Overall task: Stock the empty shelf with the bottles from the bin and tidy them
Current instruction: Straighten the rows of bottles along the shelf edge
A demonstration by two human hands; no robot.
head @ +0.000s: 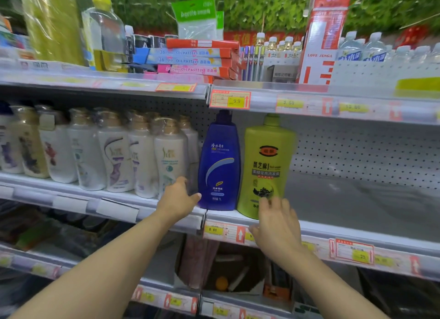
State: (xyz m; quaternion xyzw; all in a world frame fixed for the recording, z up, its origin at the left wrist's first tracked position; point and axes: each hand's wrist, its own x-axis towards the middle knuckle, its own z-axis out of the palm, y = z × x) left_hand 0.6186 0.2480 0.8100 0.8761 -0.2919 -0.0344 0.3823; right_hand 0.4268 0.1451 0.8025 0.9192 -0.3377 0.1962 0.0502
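Left hand [177, 197] fingers spread, touching blue bottle [220, 166]; right hand [277, 226] (blurred) seemingly spread at green bottle [267, 166].

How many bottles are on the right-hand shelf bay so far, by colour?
Blue bottle: 1
Green bottle: 1
Total: 2

Both stand upright at the left end of the shelf. The left hand touches the blue one low on its side; the right hand is at the base of the green one.
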